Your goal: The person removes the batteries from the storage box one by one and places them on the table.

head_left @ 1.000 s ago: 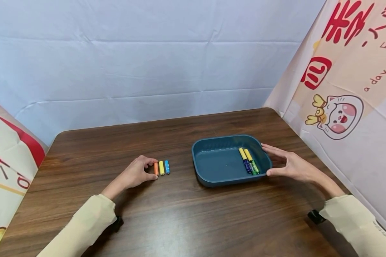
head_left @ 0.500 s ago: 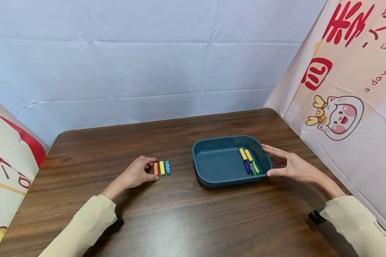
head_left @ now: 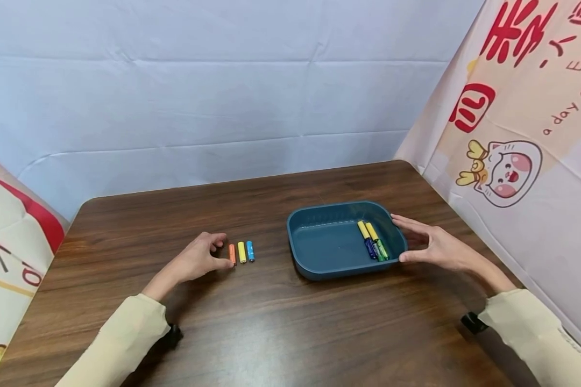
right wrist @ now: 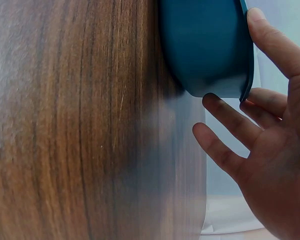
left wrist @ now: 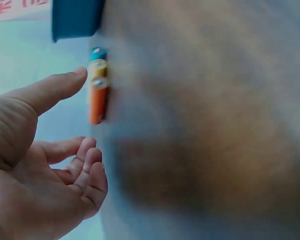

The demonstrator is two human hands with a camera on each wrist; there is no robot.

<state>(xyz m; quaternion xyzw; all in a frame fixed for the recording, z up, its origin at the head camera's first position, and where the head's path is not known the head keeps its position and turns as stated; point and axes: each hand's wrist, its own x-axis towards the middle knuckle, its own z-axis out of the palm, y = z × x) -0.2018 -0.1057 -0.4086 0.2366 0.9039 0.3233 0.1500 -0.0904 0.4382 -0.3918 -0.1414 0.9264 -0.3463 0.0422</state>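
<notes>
Three small batteries stand side by side on the wooden table: an orange battery [head_left: 232, 255], a yellow battery [head_left: 242, 252] and a blue battery [head_left: 250, 251]. Beside the orange one is my left hand [head_left: 196, 259], thumb and fingers spread apart; the left wrist view shows nothing between them. To the right sits a dark blue tray [head_left: 314, 275]. Its right end is touched by my right hand [head_left: 438, 250], thumb at the front corner and fingertips farther back on the rim. Inside the tray lie yellow, dark blue and green cylinders [head_left: 374, 241] resembling batteries.
The wooden table [head_left: 252, 322] ends at a pale cloth backdrop [head_left: 213, 107]. A printed cloth [head_left: 518, 118] hangs along the right side, and another [head_left: 9, 242] hangs at the left.
My left hand's fingers, earlier around the orange battery's ends, have drawn back a little to the left. My right hand stays at the tray. The head view has shifted slightly.
</notes>
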